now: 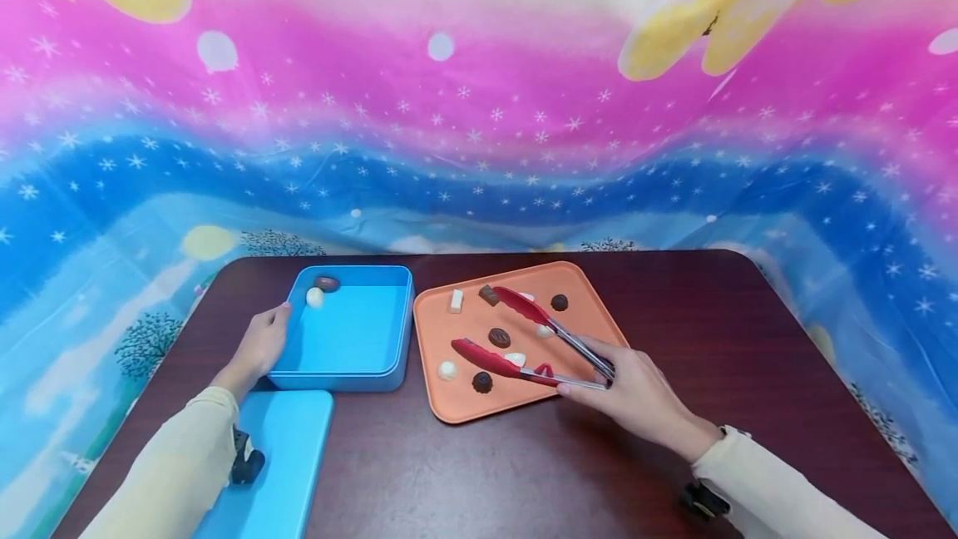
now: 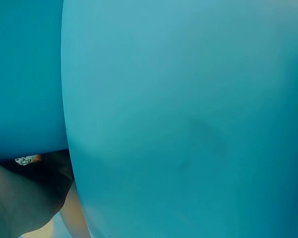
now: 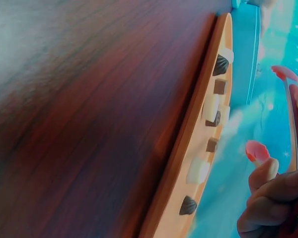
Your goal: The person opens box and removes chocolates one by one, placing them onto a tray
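My right hand [image 1: 636, 389] grips silver tongs [image 1: 572, 348] with red tips. The tips are spread apart above an orange tray [image 1: 441, 402], with no chocolate visibly between them. Several dark and white chocolates lie on the tray, among them a dark oval one [image 1: 499, 338], a dark fluted one [image 1: 482, 383] and a white round one [image 1: 446, 370]. My left hand [image 1: 262, 343] holds the left rim of a blue box [image 1: 404, 360]; its fingers are partly hidden. Inside the box, a brown oval chocolate [image 1: 327, 283] and a white one [image 1: 315, 297] sit in the far-left corner.
A flat blue lid [image 1: 292, 447] lies in front of the box, under my left forearm. The box and tray stand side by side on a dark wooden table [image 1: 486, 472]. A patterned cloth [image 1: 479, 106] hangs behind the table and around its sides.
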Available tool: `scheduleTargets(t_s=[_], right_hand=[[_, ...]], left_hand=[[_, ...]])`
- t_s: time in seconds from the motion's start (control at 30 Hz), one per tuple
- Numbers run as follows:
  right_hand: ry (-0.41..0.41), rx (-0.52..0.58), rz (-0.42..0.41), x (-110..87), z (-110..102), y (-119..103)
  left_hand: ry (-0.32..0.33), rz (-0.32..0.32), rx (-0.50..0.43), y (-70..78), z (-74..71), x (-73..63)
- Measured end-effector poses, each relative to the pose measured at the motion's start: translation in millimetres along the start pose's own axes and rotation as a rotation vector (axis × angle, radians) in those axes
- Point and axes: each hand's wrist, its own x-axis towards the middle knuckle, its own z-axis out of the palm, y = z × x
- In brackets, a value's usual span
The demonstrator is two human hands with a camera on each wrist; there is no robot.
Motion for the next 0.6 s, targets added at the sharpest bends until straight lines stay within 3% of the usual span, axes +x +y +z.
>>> scheduleTargets(t_s=[0.6], right_hand=[[0.012,0.047,-0.046,26.3,29,-31]], left_hand=[[-0.001,-0.012,0.008,0.4,-0.5,-0.4]])
